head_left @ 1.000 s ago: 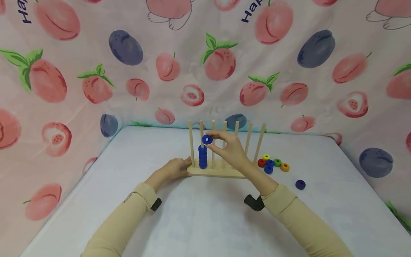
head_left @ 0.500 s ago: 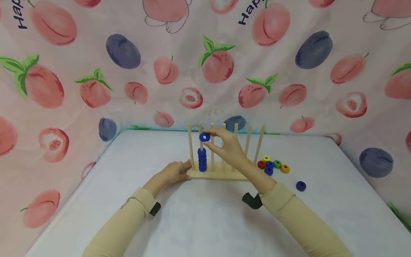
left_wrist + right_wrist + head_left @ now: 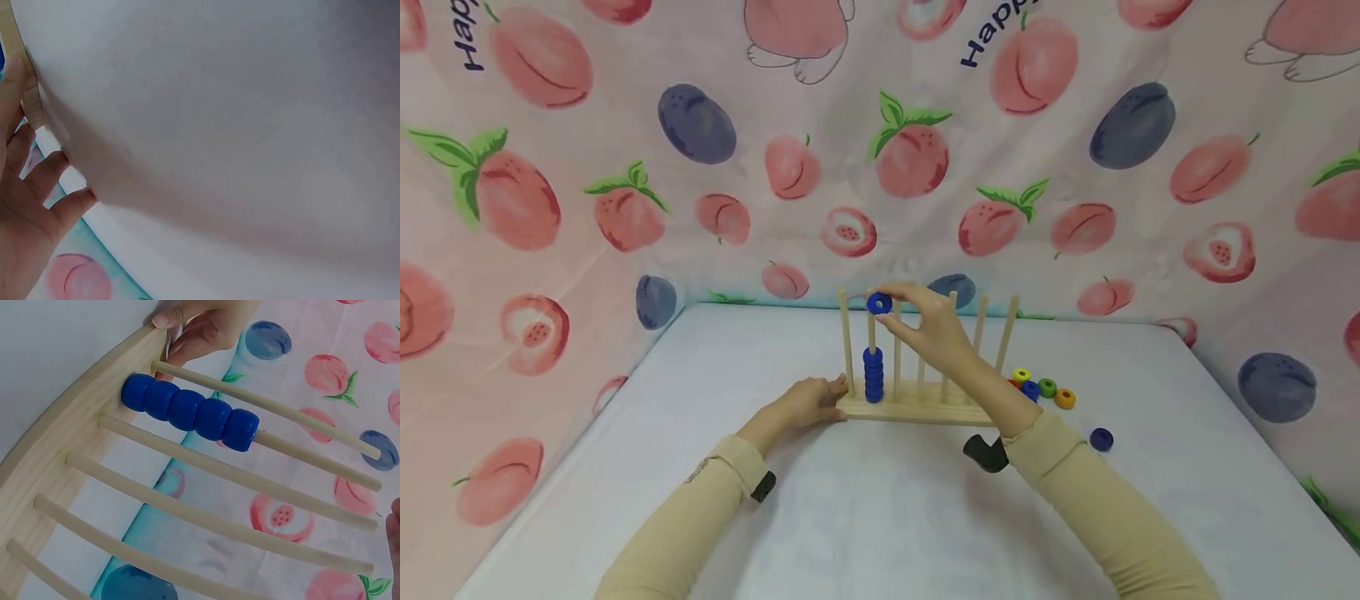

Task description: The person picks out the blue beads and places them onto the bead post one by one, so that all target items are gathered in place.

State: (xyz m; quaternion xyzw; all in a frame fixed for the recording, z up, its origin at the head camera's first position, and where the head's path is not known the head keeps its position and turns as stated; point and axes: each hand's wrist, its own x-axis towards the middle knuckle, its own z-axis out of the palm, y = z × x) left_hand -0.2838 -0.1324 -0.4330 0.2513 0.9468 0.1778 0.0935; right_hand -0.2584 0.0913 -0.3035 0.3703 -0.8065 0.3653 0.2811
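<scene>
The right hand pinches a blue bead near the second-from-left peg's tip; the left hand grips the wooden base. Apparent step: threading. Next move calls for aligning bead over peg.

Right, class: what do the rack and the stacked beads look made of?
Rack: most likely bare wood, matt; pale with faint grain-like streaks. Stacked beads: painted wood or plastic, can't tell which; smooth, slightly glossy blue with soft highlights.

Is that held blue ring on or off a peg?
Off: the right hand pinches the ring; its hole faces the head camera, while the pegs stand upright.
</scene>
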